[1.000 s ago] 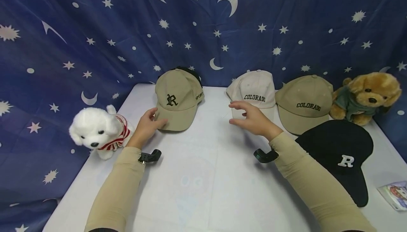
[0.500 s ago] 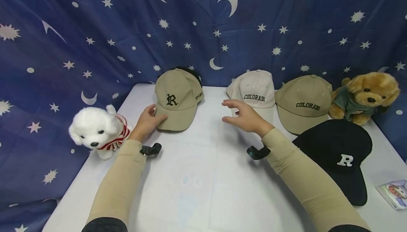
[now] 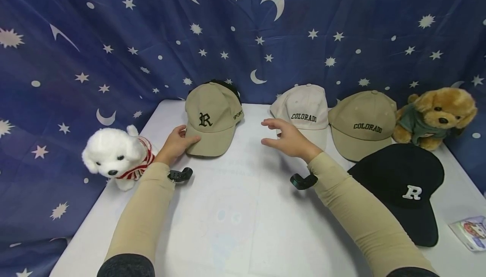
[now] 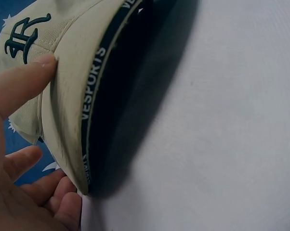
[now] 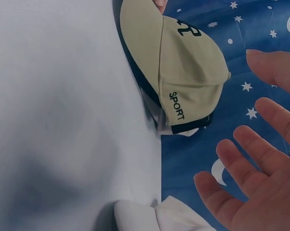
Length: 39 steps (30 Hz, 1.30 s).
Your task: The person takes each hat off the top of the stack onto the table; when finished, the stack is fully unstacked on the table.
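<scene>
My left hand holds the left side of the brim of a beige baseball cap marked with a dark R. Its thumb lies over the brim in the left wrist view, the other fingers curled at the brim's edge, their tips partly hidden. A dark cap shows behind the beige one's crown. My right hand hovers with parted, bent fingers in front of a white COLORADO cap, grasping nothing. In the right wrist view, the beige cap bears the word SPORT.
At the left sits a white plush dog in a striped shirt. A tan COLORADO cap, a black cap with a white R, a brown plush dog and a small printed packet are on the right of the white table.
My right hand has drifted left, toward the beige cap. My left hand has shifted slightly up along the brim, its thumb further over it. The caps and plush dogs stay put.
</scene>
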{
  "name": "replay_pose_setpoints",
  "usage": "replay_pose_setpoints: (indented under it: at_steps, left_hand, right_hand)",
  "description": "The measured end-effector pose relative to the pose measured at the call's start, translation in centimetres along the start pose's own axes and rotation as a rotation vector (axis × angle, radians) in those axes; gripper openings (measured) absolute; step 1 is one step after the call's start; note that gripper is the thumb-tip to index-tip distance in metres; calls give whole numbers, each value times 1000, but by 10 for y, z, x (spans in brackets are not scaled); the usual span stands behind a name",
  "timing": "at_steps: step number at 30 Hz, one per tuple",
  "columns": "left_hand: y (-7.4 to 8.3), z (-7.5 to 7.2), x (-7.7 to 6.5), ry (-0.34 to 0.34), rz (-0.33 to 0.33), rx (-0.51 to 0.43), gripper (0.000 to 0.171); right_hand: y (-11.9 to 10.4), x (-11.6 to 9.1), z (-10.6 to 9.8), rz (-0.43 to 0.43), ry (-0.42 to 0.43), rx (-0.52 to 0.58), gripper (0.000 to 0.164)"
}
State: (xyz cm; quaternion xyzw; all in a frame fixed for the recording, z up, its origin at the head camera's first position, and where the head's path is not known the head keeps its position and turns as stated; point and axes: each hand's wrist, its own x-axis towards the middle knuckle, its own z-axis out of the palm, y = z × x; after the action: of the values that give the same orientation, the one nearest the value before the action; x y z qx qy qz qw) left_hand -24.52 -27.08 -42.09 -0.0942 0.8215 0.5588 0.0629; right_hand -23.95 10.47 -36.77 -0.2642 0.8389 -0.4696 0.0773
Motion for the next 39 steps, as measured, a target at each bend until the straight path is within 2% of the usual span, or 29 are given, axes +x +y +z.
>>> replay_pose_setpoints:
  at_steps: [4,9,16,23,32,39]
  left_hand:
    - [0,-1,0,-14,9,-12,93]
    - [-1,1,-2,3,15,-44,92]
    - [-1,5,-10,45,38,-5,93]
    - [-5,4,-20,17,84,42,88]
    - [-5,6,-30,-16,136,72,89]
    - [3,16,-39,-10,164,130,86]
  right_hand:
    - [-2,4,3,4,-4,3,55]
    - [-5,9,6,12,-6,-3,56]
    - [-6,14,14,28,-17,24,56]
    - [-8,19,21,43,-29,28,56]
    - [-22,35,28,20,-46,-8,56]
    - [-36,42,29,-42,-37,-25,58]
